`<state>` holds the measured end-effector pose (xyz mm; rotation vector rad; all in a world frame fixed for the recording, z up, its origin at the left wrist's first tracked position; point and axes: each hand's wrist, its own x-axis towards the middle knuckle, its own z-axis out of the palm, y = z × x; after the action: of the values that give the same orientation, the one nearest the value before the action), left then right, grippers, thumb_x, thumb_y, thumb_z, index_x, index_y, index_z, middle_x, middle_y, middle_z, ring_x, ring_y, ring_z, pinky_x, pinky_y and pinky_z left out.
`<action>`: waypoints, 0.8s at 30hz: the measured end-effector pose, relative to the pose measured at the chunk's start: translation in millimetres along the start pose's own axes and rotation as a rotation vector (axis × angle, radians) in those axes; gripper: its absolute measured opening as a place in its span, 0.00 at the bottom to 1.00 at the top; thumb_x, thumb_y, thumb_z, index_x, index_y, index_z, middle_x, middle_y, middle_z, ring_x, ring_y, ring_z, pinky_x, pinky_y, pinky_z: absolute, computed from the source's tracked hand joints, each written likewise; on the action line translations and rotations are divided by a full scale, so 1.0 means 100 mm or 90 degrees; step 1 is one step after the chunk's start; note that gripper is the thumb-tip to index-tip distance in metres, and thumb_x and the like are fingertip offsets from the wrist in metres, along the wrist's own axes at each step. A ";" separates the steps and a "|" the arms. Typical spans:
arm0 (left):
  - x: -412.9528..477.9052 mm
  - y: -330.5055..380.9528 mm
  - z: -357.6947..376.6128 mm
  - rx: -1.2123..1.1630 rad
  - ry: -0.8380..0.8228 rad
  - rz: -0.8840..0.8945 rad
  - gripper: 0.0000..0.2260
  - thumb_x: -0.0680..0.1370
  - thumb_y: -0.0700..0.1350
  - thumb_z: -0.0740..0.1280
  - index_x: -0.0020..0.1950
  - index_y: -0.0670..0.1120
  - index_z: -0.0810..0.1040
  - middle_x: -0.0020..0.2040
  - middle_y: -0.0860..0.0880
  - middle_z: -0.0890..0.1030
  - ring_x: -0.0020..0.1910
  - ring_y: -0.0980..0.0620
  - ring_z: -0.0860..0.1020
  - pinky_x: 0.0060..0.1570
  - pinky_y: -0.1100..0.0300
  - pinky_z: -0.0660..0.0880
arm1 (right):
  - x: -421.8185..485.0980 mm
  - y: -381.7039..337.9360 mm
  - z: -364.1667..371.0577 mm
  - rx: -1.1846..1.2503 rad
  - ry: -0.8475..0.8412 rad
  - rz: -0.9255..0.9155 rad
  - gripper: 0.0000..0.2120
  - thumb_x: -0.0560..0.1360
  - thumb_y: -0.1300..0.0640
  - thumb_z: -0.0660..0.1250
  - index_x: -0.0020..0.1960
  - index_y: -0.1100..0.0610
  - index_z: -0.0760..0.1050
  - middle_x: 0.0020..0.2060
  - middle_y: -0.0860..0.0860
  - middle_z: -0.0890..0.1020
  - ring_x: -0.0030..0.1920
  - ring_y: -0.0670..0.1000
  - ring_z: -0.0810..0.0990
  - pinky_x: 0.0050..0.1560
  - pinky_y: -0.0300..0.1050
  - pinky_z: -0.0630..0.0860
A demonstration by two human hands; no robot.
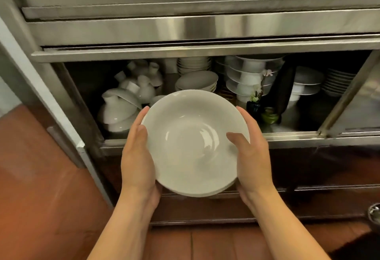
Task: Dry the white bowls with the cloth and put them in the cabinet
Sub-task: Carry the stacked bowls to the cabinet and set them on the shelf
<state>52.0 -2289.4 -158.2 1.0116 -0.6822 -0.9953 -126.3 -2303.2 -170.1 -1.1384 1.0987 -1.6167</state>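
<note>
Hands: left hand [137, 152] and right hand [251, 152] clamp opposite sides of the rim, holding the white bowl [193, 142] between them, right thumb hooked inside.
Bowl: upright, level, in the air just short of the cabinet [185, 53] opening; a second rim seems to peek beneath, so maybe a stack.
Cloth: nowhere in view.
Straight beyond the hands: a nested pile of shallow bowls [196, 81], the likely landing spot.
Beyond the left hand: upturned white jugs [121, 107], crowded.
Beyond the right hand: stacked cups and saucers [249, 74], a small green pot [269, 115].
Advice: keep it level, clear the sill, lower gently onto the pile.
</note>
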 end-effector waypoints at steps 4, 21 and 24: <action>0.43 -0.35 0.30 0.016 0.012 -0.013 0.14 0.88 0.50 0.59 0.68 0.62 0.80 0.63 0.58 0.87 0.59 0.56 0.87 0.49 0.59 0.85 | 0.58 0.32 -0.13 -0.013 -0.006 0.020 0.29 0.72 0.54 0.67 0.73 0.44 0.73 0.66 0.47 0.80 0.66 0.52 0.79 0.65 0.60 0.80; 1.82 -1.32 0.98 -0.014 0.079 -0.132 0.12 0.86 0.50 0.65 0.66 0.57 0.84 0.66 0.46 0.86 0.66 0.40 0.84 0.64 0.40 0.82 | 2.09 1.25 -0.17 -0.043 0.030 0.144 0.27 0.69 0.56 0.65 0.68 0.45 0.76 0.60 0.47 0.82 0.59 0.46 0.80 0.56 0.45 0.79; 1.95 -1.41 0.96 -0.016 0.095 -0.150 0.12 0.87 0.49 0.63 0.57 0.61 0.85 0.59 0.52 0.89 0.59 0.44 0.86 0.47 0.52 0.86 | 2.17 1.36 -0.14 -0.041 0.039 0.156 0.25 0.74 0.60 0.65 0.69 0.45 0.75 0.60 0.45 0.82 0.59 0.47 0.80 0.53 0.44 0.78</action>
<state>1.5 -2528.6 -244.7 1.1496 -0.4338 -1.1161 -168.0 -2541.3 -256.5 -0.9590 1.2840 -1.4415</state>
